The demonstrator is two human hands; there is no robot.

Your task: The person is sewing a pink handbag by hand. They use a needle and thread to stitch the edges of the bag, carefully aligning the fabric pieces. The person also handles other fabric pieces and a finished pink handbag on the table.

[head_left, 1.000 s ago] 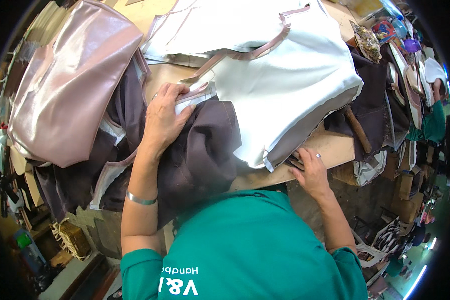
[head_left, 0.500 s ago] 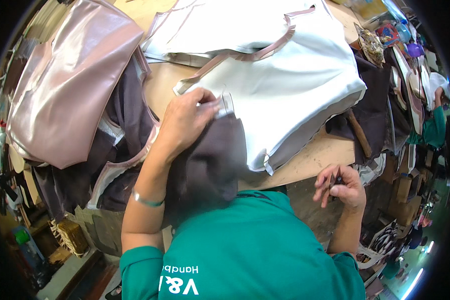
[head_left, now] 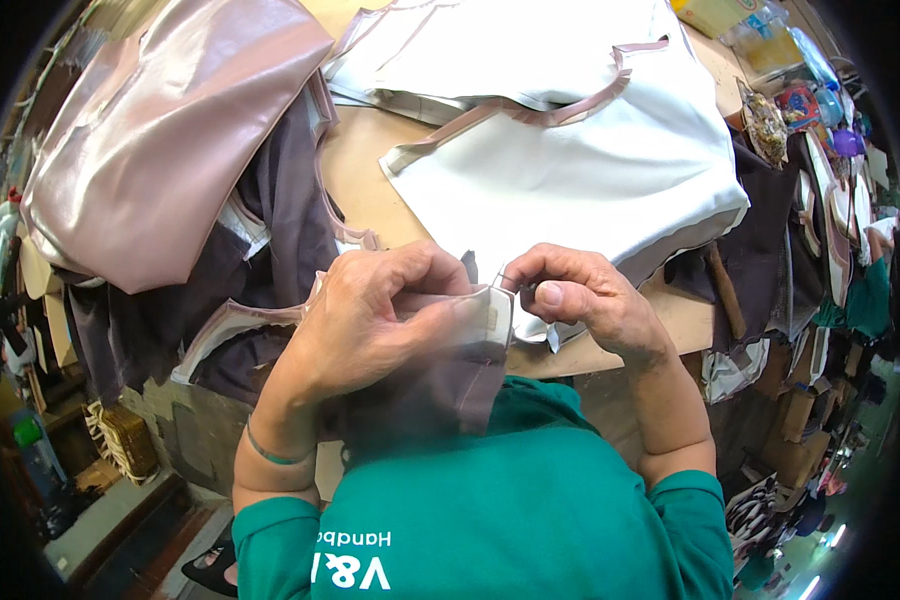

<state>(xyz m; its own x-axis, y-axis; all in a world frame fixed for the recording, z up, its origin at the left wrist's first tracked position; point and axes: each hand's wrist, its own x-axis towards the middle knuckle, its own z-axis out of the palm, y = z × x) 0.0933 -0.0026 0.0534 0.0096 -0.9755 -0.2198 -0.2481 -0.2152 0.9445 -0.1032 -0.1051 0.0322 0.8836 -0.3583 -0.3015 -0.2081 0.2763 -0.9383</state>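
My left hand (head_left: 385,310) is closed on the edge of a dark brown fabric panel (head_left: 435,390), which hangs down in front of my green shirt. A pale strip (head_left: 488,322) runs along the panel's upper corner. Close beside that corner, my right hand (head_left: 575,295) has its thumb and fingers bent together. Small dark thread snips are tucked in the right hand, mostly hidden by the fingers. A dark pointed tip (head_left: 469,265) shows between the two hands; what it belongs to is unclear. Behind them lies a white leather piece (head_left: 570,170) with a pinkish-brown edge strip.
Glossy pink leather (head_left: 170,150) is heaped at the left over dark brown pieces (head_left: 285,200). A wooden handle (head_left: 726,290) lies by dark cloth at the right edge of the tan table (head_left: 355,180). Another person's green sleeve (head_left: 860,300) is at the far right.
My right hand has come left and up from the table's front edge to the panel's corner. My left hand has moved slightly down and right with the panel, bringing the two hands close together.
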